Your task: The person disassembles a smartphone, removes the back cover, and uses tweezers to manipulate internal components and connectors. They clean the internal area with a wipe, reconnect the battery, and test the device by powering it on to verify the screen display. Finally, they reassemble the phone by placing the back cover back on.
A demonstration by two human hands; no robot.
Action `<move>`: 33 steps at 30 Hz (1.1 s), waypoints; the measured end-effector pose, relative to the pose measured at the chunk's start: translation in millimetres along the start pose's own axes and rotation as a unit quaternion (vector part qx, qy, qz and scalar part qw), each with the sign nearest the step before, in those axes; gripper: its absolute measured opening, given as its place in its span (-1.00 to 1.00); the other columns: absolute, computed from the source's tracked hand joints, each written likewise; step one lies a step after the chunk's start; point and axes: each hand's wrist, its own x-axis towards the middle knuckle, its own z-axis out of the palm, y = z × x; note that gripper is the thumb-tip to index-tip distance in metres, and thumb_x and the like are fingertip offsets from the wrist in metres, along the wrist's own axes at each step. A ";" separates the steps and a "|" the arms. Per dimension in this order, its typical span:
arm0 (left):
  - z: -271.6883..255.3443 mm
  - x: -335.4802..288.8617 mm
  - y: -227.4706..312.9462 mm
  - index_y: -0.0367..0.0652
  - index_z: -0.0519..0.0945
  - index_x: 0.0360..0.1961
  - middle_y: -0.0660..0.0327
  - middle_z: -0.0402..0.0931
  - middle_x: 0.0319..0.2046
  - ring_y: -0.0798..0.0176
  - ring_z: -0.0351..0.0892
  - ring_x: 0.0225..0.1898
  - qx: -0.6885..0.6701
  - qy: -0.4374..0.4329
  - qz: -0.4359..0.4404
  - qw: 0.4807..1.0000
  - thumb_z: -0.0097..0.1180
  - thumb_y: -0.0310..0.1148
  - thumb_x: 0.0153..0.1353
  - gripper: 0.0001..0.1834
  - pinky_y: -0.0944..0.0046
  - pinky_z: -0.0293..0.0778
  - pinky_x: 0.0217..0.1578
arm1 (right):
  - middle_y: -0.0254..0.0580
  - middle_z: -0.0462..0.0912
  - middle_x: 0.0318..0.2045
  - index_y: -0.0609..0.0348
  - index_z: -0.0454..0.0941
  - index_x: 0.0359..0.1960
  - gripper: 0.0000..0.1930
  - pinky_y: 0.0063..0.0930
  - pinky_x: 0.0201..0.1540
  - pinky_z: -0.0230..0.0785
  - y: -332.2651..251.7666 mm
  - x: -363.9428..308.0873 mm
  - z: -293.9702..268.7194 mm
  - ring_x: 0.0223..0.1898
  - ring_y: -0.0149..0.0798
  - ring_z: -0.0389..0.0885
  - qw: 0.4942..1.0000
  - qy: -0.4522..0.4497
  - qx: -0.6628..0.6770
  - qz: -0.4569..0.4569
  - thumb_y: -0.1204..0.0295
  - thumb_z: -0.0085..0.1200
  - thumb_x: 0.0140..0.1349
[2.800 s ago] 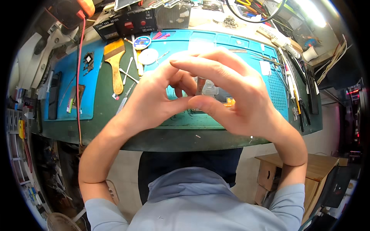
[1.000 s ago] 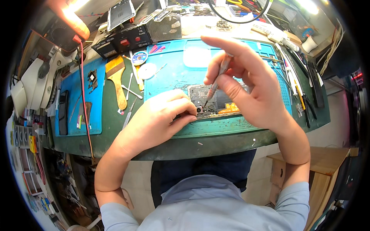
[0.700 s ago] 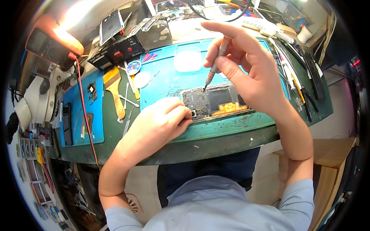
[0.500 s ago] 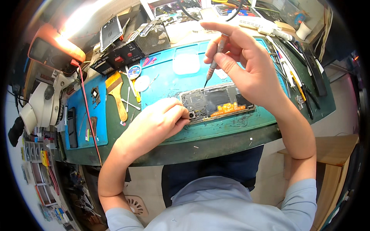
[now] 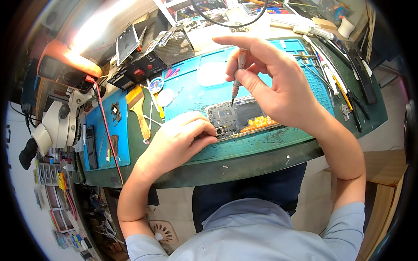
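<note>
An opened phone [image 5: 223, 114] lies flat on the blue work mat [image 5: 278, 138], its dark inner parts and an orange flex strip [image 5: 257, 123] showing. My left hand [image 5: 186, 138] grips the phone's left end, thumb and fingers pinched at the corner near the camera module [image 5: 220, 130]. In my right hand [image 5: 271, 78] a precision screwdriver [image 5: 238, 78] stands nearly upright between thumb and fingers, the index finger stretched out above its top. The driver's tip is at the phone's upper edge; whether it touches a screw is too small to tell.
Left of the phone lie a wide brush [image 5: 138, 111], a solder wire spool [image 5: 156, 85] and cotton swabs. An orange multimeter [image 5: 65, 65] and a white microscope [image 5: 58, 119] stand farther left. Tweezers, pens and pliers [image 5: 359, 106] crowd the right. A red cable [image 5: 104, 135] crosses the left mat.
The screwdriver and my right hand have come down and nearer the phone's upper edge. My left hand keeps its hold on the phone. The whole view has shifted slightly.
</note>
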 end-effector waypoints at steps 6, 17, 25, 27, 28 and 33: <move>1.0 1.4 5.7 -0.22 0.61 -0.23 0.14 0.59 -0.29 0.03 0.64 -0.22 0.058 -0.006 0.022 0.998 0.35 -0.51 0.19 -0.84 0.12 0.57 -0.17 | -0.24 0.61 -0.23 0.13 0.44 0.40 -0.43 -0.51 -0.16 0.56 -0.4 -0.3 0.5 -0.26 -0.43 0.59 1.000 -0.004 0.000 -0.007 0.75 -0.03 0.34; -20.0 33.4 -25.2 -0.25 0.62 -0.17 0.17 0.65 -0.31 0.24 0.66 -0.27 0.055 0.125 -0.052 0.989 0.31 -0.51 0.27 -0.85 0.24 0.57 -0.22 | -0.22 0.60 -0.21 0.25 0.38 0.40 -0.48 -0.47 -0.08 0.60 -2.0 0.0 1.2 -0.18 -0.41 0.61 0.998 0.033 0.059 0.012 0.71 -0.04 0.40; -13.1 74.7 -57.2 -0.25 0.63 -0.10 0.06 0.67 -0.22 0.07 0.70 -0.17 0.071 0.212 0.022 0.975 0.26 -0.50 0.28 -0.82 0.14 0.60 -0.17 | -0.18 0.62 -0.22 0.26 0.39 0.41 -0.39 -0.48 -0.14 0.53 -2.4 -8.5 14.6 -0.18 -0.35 0.64 0.996 -0.060 0.069 -0.017 0.78 -0.01 0.27; -15.3 66.7 -56.6 -0.24 0.64 -0.09 0.07 0.67 -0.23 0.08 0.70 -0.18 0.077 0.201 0.018 0.976 0.26 -0.49 0.28 -0.81 0.15 0.59 -0.19 | -0.18 0.63 -0.23 0.27 0.41 0.40 -0.38 -0.48 -0.15 0.52 -3.3 -10.2 16.0 -0.19 -0.35 0.64 0.995 -0.086 0.053 -0.022 0.78 -0.01 0.26; -16.3 60.3 -55.0 -0.24 0.64 -0.08 0.07 0.67 -0.23 0.08 0.70 -0.19 0.080 0.195 0.016 0.977 0.27 -0.49 0.28 -0.80 0.15 0.59 -0.20 | -0.18 0.64 -0.23 0.27 0.41 0.40 -0.38 -0.48 -0.15 0.52 -3.7 -11.2 16.9 -0.19 -0.35 0.64 0.994 -0.099 0.046 -0.025 0.79 -0.01 0.25; -16.0 19.1 -26.7 -0.17 0.70 -0.09 0.15 0.65 -0.32 0.18 0.64 -0.35 0.058 0.176 -0.053 0.981 0.32 -0.44 0.29 -0.81 0.22 0.51 -0.32 | -0.19 0.67 -0.25 0.17 0.43 0.40 -0.36 -0.42 -0.16 0.53 -1.8 -15.3 22.1 -0.26 -0.28 0.66 0.993 -0.105 0.012 -0.043 0.77 0.01 0.23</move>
